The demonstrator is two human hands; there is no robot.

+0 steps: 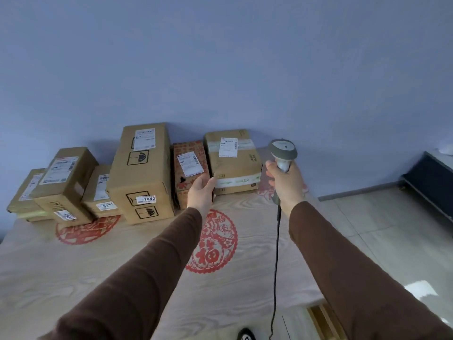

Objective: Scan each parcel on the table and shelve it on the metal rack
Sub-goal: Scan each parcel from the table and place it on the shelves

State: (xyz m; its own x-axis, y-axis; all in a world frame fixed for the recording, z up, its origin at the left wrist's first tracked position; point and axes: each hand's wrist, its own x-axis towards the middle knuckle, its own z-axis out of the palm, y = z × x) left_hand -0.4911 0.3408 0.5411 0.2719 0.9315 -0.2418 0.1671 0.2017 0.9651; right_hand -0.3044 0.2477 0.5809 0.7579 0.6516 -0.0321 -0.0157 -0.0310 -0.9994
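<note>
The left hand (202, 190) reaches, fingers relaxed, toward the red-printed parcel (190, 168) standing among the row on the tabletop (98, 261); the right hand (285, 182) grips the scanner (282, 152), aimed to read labels.

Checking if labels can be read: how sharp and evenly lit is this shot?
Head view: dim, bluish light; wide-angle bending at the edges; soft overall. Only the 1042 sticker reads; the shipping label is blurred; glare patch on floor.
</note>
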